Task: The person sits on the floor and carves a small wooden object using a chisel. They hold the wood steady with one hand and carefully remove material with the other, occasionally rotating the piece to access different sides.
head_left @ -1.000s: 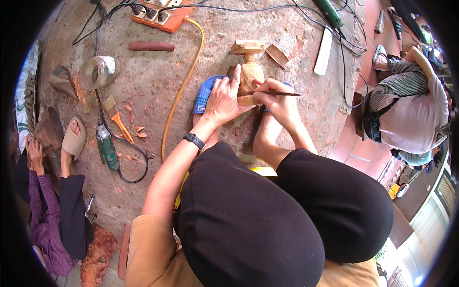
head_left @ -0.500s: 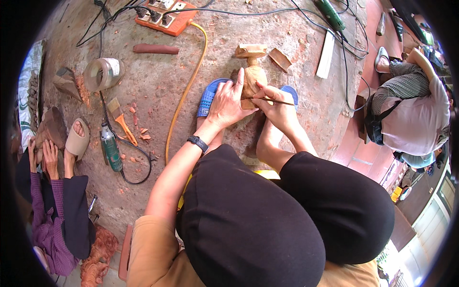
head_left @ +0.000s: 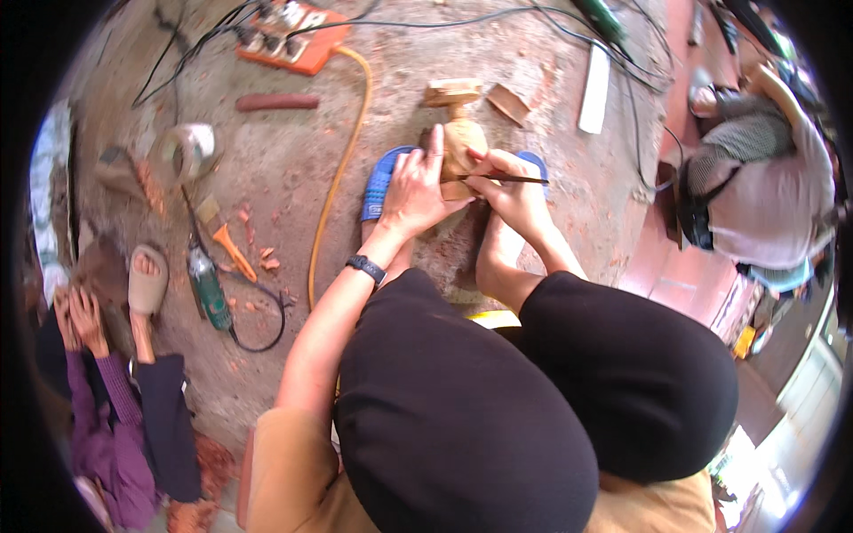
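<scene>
A pale carved wooden piece (head_left: 466,140) stands or leans on the floor between my feet, with a rounded middle and a flat block at its far end. My left hand (head_left: 414,193) grips its near left side, thumb stretched along the wood. In my right hand (head_left: 515,194), a thin dark stick-like tool (head_left: 526,181) is pinched. The tool lies roughly level across the near part of the wood, its tip beside my left fingers. Whether it is a pencil or a fine blade I cannot tell. Blue sandals (head_left: 380,185) flank the piece.
An orange power strip (head_left: 306,51) with cables lies at the far left. A brush (head_left: 233,250), a green power tool (head_left: 210,298) and a clear tub (head_left: 188,153) lie left. Wood scraps (head_left: 508,105) sit beyond my hands. Other people sit at left and right.
The whole view has shifted slightly. Both hands keep their holds on the wooden piece and the thin tool, which now lies a little more level.
</scene>
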A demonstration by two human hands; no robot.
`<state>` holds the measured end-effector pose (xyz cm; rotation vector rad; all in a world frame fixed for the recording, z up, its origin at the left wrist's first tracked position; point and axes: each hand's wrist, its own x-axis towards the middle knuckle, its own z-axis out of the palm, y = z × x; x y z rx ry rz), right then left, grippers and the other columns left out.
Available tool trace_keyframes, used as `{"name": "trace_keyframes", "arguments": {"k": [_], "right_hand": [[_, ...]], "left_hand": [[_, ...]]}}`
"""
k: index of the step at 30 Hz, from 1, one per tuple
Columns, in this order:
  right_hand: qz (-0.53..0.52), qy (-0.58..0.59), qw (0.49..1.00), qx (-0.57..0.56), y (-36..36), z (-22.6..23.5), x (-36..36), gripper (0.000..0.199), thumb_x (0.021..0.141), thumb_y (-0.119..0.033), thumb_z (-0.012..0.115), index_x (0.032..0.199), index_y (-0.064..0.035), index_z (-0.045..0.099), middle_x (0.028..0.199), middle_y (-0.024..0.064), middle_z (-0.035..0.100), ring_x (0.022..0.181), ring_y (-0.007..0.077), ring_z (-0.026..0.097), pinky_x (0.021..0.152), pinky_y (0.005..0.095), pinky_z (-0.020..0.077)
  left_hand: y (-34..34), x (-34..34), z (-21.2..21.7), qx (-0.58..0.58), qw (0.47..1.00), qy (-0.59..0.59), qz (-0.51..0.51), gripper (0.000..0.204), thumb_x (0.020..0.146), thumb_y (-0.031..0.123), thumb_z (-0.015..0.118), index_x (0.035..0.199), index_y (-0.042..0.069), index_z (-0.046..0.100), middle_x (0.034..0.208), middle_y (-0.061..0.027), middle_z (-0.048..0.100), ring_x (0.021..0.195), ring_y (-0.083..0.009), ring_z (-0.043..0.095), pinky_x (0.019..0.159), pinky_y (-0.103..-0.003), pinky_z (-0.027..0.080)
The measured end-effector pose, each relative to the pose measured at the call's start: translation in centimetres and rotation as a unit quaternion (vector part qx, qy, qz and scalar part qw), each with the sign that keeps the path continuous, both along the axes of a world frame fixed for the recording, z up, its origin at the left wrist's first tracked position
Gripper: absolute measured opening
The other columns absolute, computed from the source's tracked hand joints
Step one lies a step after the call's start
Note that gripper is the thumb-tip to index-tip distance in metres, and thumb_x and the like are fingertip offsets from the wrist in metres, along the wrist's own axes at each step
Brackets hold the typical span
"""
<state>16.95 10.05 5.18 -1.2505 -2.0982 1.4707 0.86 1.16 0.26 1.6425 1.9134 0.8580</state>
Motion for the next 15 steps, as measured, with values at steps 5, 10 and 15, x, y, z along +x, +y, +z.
{"name": "trace_keyframes", "arguments": {"k": [5,10,15], "right_hand": [[-0.056,-0.029,0.998,0.016,-0.2,1.0,-0.7,0.028,0.081,-0.013,0.077,0.108,-0.0070,0.076,0.092,0.0143,0.077,0.085,0.0241,0.077,0.079,0.0358,0.0599],[0.005,-0.052,0.992,0.116,0.1,1.3,-1.6,0.011,0.076,-0.017,0.075,0.087,-0.0143,0.074,0.078,0.0129,0.072,0.075,0.0346,0.072,0.068,0.0440,0.0566],[0.008,-0.055,0.996,0.063,0.0,2.0,-0.6,0.015,0.076,-0.012,0.077,0.090,-0.0092,0.073,0.084,0.0087,0.075,0.078,0.0281,0.073,0.070,0.0365,0.0561]], "left_hand": [[0.2,0.2,-1.1,0.061,0.997,0.037,-0.017,0.130,0.064,0.044,0.093,0.159,-0.006,0.021,0.103,-0.0214,0.066,0.090,-0.0390,0.064,0.083,-0.049,0.049],[-0.2,-0.2,-1.0,-0.011,0.999,0.030,0.005,0.130,0.065,0.042,0.093,0.163,0.000,0.017,0.114,-0.0215,0.064,0.103,-0.0409,0.060,0.096,-0.047,0.046],[-0.2,0.4,-0.9,-0.020,1.000,0.017,-0.006,0.130,0.066,0.042,0.093,0.163,0.001,0.016,0.114,-0.0221,0.064,0.104,-0.0403,0.059,0.095,-0.047,0.047]]}}
